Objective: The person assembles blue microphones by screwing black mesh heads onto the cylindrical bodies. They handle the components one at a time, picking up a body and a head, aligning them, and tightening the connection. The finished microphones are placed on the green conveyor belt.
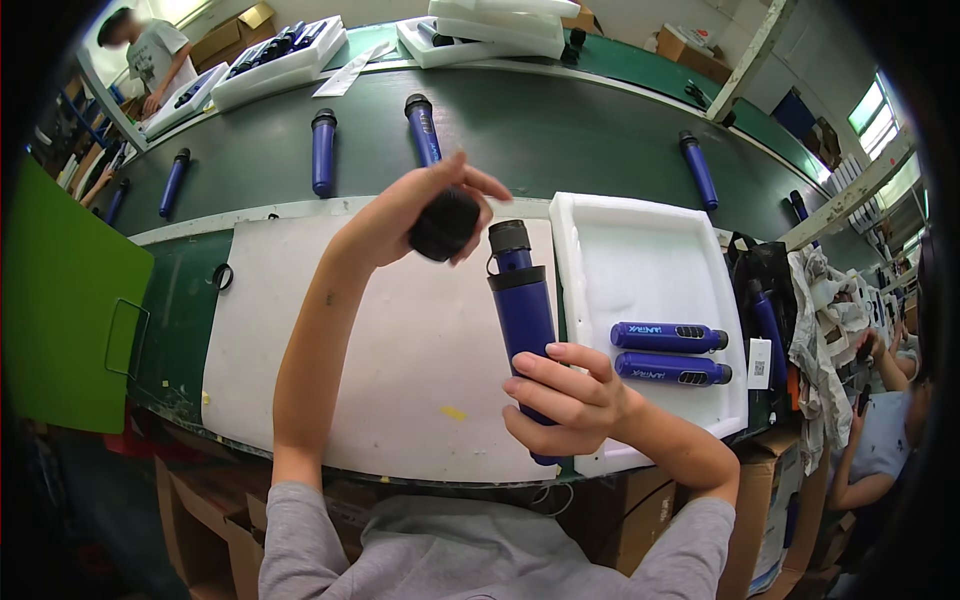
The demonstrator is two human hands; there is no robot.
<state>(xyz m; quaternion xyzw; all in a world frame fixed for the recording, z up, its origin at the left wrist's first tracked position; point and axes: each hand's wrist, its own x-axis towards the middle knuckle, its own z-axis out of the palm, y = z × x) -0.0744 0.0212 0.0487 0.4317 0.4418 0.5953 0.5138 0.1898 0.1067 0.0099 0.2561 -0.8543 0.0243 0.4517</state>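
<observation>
My right hand [565,400] is wrapped round the lower part of a blue tube-shaped device [522,310], held nearly upright over the white work sheet. It has a black collar, a narrower blue neck with a thin loop at its side, and a black top [509,236]. To the upper left, my left hand [430,212] is closed round a dark black cap [445,225], slightly blurred, apart from the device. Just beyond that hand another blue device [423,130] lies on the dark green belt, partly hidden by the fingers.
A white foam tray [650,270] on the right holds two blue devices [670,337]. More blue devices [322,155] lie along the belt [560,130]. A black ring [222,277] sits left of the white sheet [330,400]. Foam trays line the back; other people are at both sides.
</observation>
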